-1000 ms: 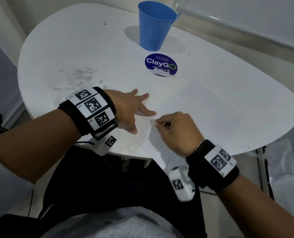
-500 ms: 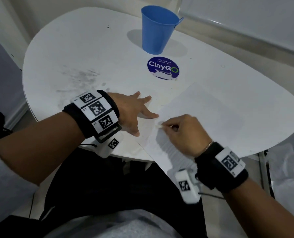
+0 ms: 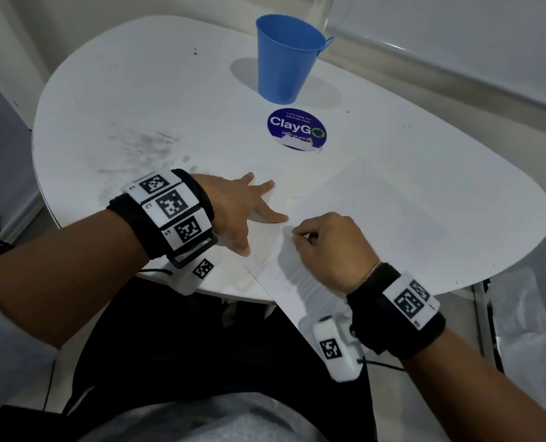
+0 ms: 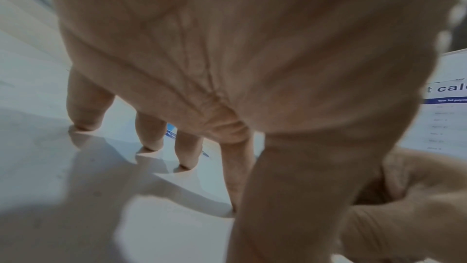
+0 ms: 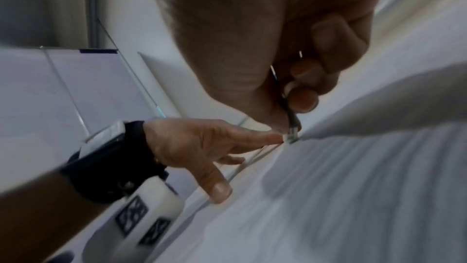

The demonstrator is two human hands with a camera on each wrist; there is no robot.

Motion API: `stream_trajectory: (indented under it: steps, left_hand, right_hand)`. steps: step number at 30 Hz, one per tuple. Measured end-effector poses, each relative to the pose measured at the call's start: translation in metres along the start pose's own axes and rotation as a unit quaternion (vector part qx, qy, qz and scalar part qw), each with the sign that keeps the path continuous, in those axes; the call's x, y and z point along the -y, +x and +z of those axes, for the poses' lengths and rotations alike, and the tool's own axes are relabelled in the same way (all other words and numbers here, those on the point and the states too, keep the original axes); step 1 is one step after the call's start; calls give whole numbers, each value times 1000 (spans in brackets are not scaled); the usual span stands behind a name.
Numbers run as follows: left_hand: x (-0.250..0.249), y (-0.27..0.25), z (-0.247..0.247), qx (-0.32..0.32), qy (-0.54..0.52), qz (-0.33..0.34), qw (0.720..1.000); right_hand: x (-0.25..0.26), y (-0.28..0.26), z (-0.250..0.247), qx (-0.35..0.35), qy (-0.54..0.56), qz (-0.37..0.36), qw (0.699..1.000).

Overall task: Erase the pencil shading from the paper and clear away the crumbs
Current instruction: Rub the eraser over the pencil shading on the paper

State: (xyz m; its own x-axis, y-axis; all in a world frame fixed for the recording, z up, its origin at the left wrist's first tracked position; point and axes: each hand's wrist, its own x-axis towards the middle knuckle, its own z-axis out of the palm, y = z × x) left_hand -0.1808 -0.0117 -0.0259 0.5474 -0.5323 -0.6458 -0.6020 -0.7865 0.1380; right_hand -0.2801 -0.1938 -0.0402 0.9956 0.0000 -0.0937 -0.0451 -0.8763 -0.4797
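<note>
A white sheet of paper (image 3: 376,224) lies at the near right of the white table (image 3: 137,100), its near corner hanging over the edge. Faint pencil strokes (image 3: 300,279) show on its near part, below my right wrist. My left hand (image 3: 249,208) lies flat with spread fingers (image 4: 149,133), pressing the paper's left edge and the table. My right hand (image 3: 325,247) pinches a small white eraser (image 5: 289,138) and holds its tip on the paper beside the left index fingertip. I see no crumbs.
A blue plastic cup (image 3: 287,59) stands at the table's far side, with a round blue ClayGo sticker (image 3: 297,129) in front of it. Grey smudges (image 3: 147,148) mark the table's left part. A wall runs behind; the table's near edge is at my lap.
My right hand with the eraser has slid a short way along the paper, staying by the left index fingertip. The left hand keeps its place.
</note>
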Motion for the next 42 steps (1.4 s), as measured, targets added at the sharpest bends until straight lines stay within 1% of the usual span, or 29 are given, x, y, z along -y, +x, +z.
stream_trajectory:
  steps: [1,4,5,8,9,12,13,16,17,20,21,24,25,28,29,30,32,33,35,37,39,42]
  left_hand:
    - [0,0,0,0,-3,0,1000]
    - [-2,-2,-1,-2,-5,-1,1000]
    - [-2,-2,-1,-4,-4,-2,1000]
    - [-2,-2,-1,-3,-3,-3,1000]
    - [-2,-2,-1,-3,-4,-2,1000]
    - [-2,-1,-1,-6,-12,2,1000]
    - [-2,-1,-1,-7,-16,2,1000]
    - [-2,0,-1,-3,-12,3,1000]
    - [-1,0,-1,-1,-10,2,1000]
    - [-3,-1,-2,0,-10,0,1000]
    - [-3,-2,-2,0,-7,0,1000]
    - [-3,-2,-2,1,0,1,1000]
    - [-3,-2,-3,1,-1,2,1000]
    - [-2,-2,-3,-2,-5,4,1000]
    - [-2,-2,-2,-2,-5,5,1000]
    - [-1,-2,-2,-2,-3,5,1000]
    - [-1,-2,-1,-3,4,8,1000]
    - [-1,-1,-1,-4,6,9,1000]
    - [0,-1,-1,-1,4,8,1000]
    - [1,0,0,4,1,9,1000]
    - [2,-1,0,4,3,8,1000]
    - [2,1,1,1,2,6,1000]
  right_hand:
    - [-2,1,-1,-1,6,9,1000]
    - [-13,12,-13,-40,31,60,997]
    - [-14,12,-14,-39,29,58,997]
    - [0,1,-7,20,9,10,1000]
    - [-1,3,-7,21,3,14,1000]
    - [-8,16,-18,-27,7,67,997]
    - [-7,16,-19,-29,6,66,997]
    - [10,3,-12,39,-12,13,999]
    - [10,4,-11,41,-14,15,999]
    - [-2,20,-19,-17,-1,69,997]
    - [-3,20,-19,-23,0,72,997]
    - [9,9,-11,37,-14,21,999]
    - [10,9,-11,42,-14,21,999]
    - [2,21,-18,3,-7,68,998]
    - [2,21,-18,-2,-14,67,998]
    - [5,17,-15,5,-24,53,998]
    - [17,0,-4,33,-38,1,999]
    - [23,-10,0,43,-29,-14,999]
    - [25,-19,5,45,-3,-11,999]
    - [21,-19,6,26,11,1,1000]
    - [22,-22,7,18,15,-7,1000]
    - [33,-31,15,60,25,-49,997]
